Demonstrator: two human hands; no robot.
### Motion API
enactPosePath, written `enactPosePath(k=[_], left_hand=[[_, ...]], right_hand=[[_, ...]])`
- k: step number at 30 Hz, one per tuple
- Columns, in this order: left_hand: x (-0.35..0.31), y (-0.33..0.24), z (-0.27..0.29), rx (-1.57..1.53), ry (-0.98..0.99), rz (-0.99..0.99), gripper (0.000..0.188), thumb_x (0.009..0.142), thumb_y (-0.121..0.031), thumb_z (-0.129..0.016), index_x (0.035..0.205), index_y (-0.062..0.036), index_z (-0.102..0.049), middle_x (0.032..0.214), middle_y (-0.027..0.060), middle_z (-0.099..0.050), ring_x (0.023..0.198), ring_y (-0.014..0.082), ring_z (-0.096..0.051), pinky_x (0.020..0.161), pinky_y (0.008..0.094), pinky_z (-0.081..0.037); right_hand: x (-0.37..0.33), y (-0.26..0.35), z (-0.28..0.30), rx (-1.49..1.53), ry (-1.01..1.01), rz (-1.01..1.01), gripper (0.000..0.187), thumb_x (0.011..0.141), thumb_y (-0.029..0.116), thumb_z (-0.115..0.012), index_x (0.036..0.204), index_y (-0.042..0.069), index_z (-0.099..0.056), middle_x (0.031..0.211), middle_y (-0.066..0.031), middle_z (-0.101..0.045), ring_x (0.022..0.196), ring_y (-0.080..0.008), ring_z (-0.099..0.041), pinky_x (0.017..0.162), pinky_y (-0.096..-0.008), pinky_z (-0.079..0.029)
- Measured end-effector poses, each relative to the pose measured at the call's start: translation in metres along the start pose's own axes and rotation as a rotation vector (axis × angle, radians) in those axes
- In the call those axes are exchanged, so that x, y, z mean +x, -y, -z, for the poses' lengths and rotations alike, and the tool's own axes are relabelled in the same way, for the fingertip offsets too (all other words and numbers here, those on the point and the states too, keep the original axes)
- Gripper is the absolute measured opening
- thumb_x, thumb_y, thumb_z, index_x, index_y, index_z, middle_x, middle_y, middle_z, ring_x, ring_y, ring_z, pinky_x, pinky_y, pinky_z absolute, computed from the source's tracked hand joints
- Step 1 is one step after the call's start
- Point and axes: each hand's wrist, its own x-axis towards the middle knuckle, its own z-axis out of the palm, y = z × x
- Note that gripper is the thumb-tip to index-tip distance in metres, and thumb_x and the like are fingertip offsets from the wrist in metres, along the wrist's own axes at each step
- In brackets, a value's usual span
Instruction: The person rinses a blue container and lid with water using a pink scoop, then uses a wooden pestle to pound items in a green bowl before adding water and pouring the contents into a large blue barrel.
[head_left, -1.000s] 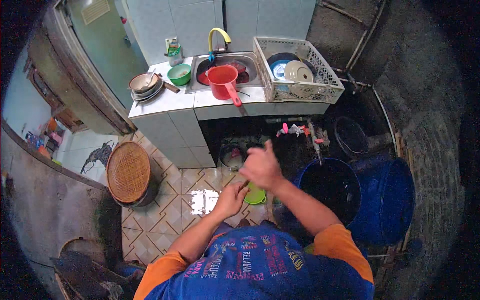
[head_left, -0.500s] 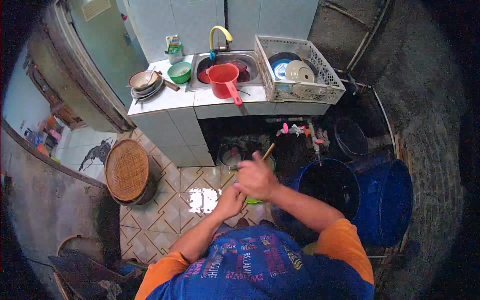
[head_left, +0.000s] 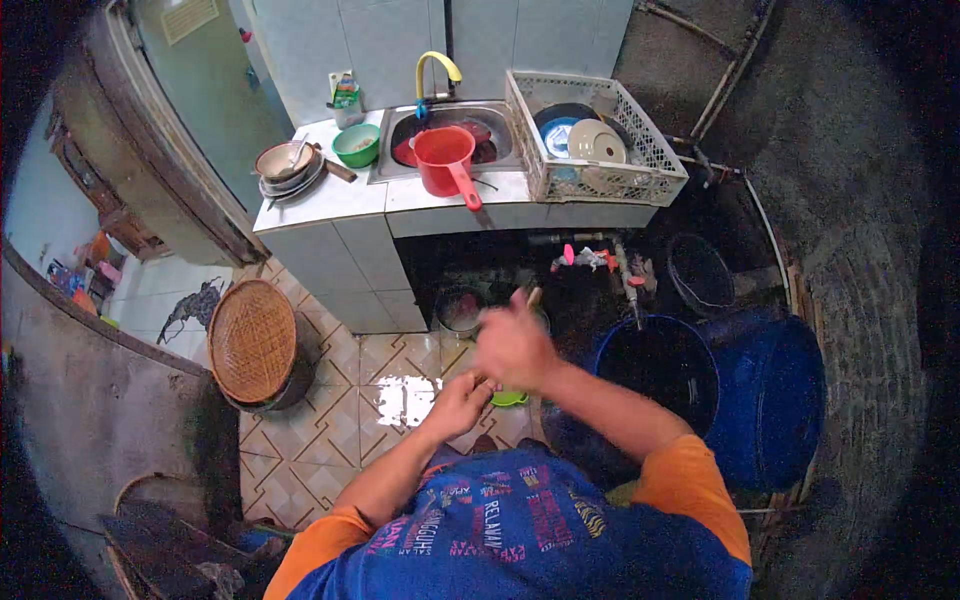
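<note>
My left hand (head_left: pixel 462 403) is closed, its fingers curled; what they hold, if anything, is too small to make out. Just above and to the right, my right hand (head_left: pixel 515 348) comes close to it, smeared by motion, with the thumb pointing up. Past that hand's thumb shows the end of a light wooden stick (head_left: pixel 535 297); whether the hand touches it cannot be told. A bright green thing (head_left: pixel 509 398), partly covered, lies lower, beside the hands. Beyond them, a red dipper (head_left: pixel 445 160) rests at the front of the metal sink (head_left: pixel 378 173), handle toward me.
A white crate (head_left: pixel 610 185) with plates stands right of the sink under a yellow tap (head_left: pixel 437 60). Left are a green bowl (head_left: pixel 357 147) and stacked dishes (head_left: pixel 287 165). Blue barrels (head_left: pixel 770 400) stand right, a woven-lidded container (head_left: pixel 252 340) left. The tiled floor (head_left: pixel 330 430) shines wetly.
My right hand has shifted slightly and is more blurred, covering more of the wooden stick. My left hand stays nearly in place; more of the green thing shows.
</note>
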Motion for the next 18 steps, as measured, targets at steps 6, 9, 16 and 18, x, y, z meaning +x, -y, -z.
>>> enactPosePath(k=[6,9,16,18], left_hand=[[-0.006,-0.022,0.009,-0.075,0.118,0.163,0.028,0.097,-0.025,-0.051,0.104,-0.001,-0.064,0.079,0.0051,-0.063,0.072,0.0155,-0.057,0.067,0.0327,-0.046],[-0.004,-0.005,0.012,-0.106,0.023,0.028,0.024,0.097,-0.028,-0.053,0.098,-0.006,-0.064,0.066,-0.005,-0.046,0.061,0.0064,-0.042,0.054,0.0252,-0.035],[0.004,0.008,0.019,-0.108,-0.109,0.166,0.02,0.097,-0.026,-0.055,0.091,-0.0068,-0.055,0.066,-0.0026,-0.048,0.057,0.0066,-0.047,0.049,0.0239,-0.038],[0.007,-0.002,0.013,-0.041,-0.071,0.124,0.025,0.095,-0.029,-0.056,0.092,-0.004,-0.055,0.066,0.0032,-0.051,0.059,0.0121,-0.05,0.053,0.0297,-0.04]], right_hand=[[-0.002,-0.06,-0.007,-0.014,-0.311,-0.118,0.017,0.079,0.026,-0.064,0.066,0.015,-0.061,0.075,-0.0036,-0.061,0.095,-0.0272,-0.06,0.103,-0.0686,-0.025],[-0.017,-0.105,-0.011,0.06,-0.301,-0.601,0.032,0.094,0.027,-0.047,0.078,0.005,-0.064,0.075,-0.0158,-0.062,0.081,-0.0393,-0.059,0.097,-0.0607,-0.031],[-0.023,-0.06,0.032,0.295,-0.659,-0.526,0.026,0.091,0.022,-0.051,0.075,0.003,-0.058,0.077,-0.0192,-0.056,0.079,-0.0378,-0.054,0.08,-0.0522,-0.035],[-0.013,-0.022,0.016,0.307,-0.576,-0.183,0.015,0.085,0.019,-0.058,0.074,0.008,-0.058,0.078,-0.0099,-0.058,0.088,-0.0315,-0.057,0.094,-0.0569,-0.029]])
